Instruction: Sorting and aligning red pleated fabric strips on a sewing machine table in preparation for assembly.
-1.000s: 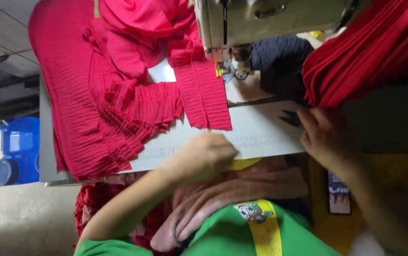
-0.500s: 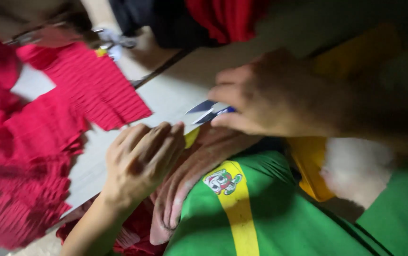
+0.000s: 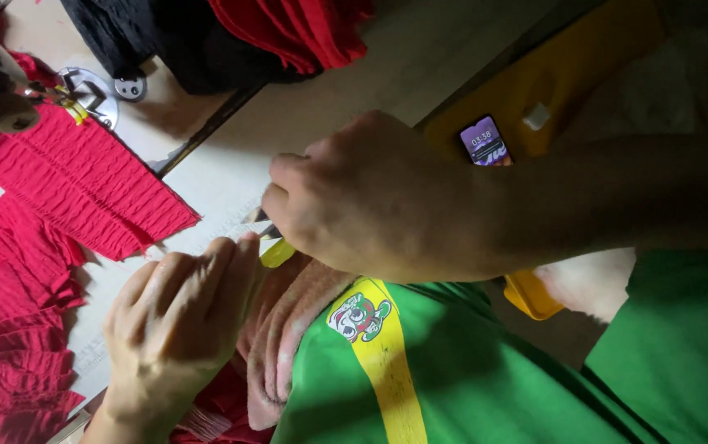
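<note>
Your right hand is curled tight around a small yellow-tipped tool at the table edge, most of it hidden in your fist. Your left hand rests flat and empty beside it. The tool looks light and rigid; pinch its handle. The soft red fabric lies left, apart.

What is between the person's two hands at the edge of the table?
In the head view, a small yellow-green piece shows between the left hand and the right hand, beside a bit of metal tool; what it is cannot be told.
</note>
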